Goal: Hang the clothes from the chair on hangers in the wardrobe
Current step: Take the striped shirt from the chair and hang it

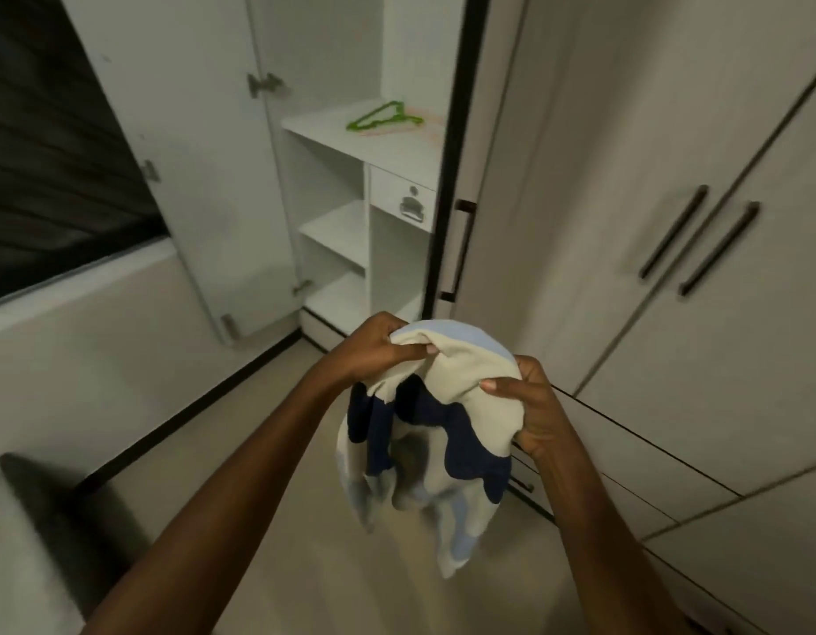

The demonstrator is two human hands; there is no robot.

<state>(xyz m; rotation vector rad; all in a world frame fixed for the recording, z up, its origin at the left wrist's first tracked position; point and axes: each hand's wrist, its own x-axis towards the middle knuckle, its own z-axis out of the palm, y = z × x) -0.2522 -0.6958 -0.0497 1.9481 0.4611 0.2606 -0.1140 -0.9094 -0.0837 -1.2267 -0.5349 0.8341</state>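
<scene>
A cream, navy and light-blue garment (447, 405) hangs bunched in front of me, above the floor. My left hand (374, 348) grips its top edge on the left. My right hand (532, 405) grips the cream fabric on the right, thumb on top. Ahead stands the white wardrobe (333, 231) with its left door open. A green hanger (378, 114) lies on the upper shelf, over a pale orange hanger (424, 126). No rail shows in this view.
A small drawer (404, 203) with a metal pull sits under the hanger shelf. Closed wardrobe doors with dark bar handles (699, 240) fill the right side. A dark window (53, 167) is at left, and a dark object (53, 511) at lower left.
</scene>
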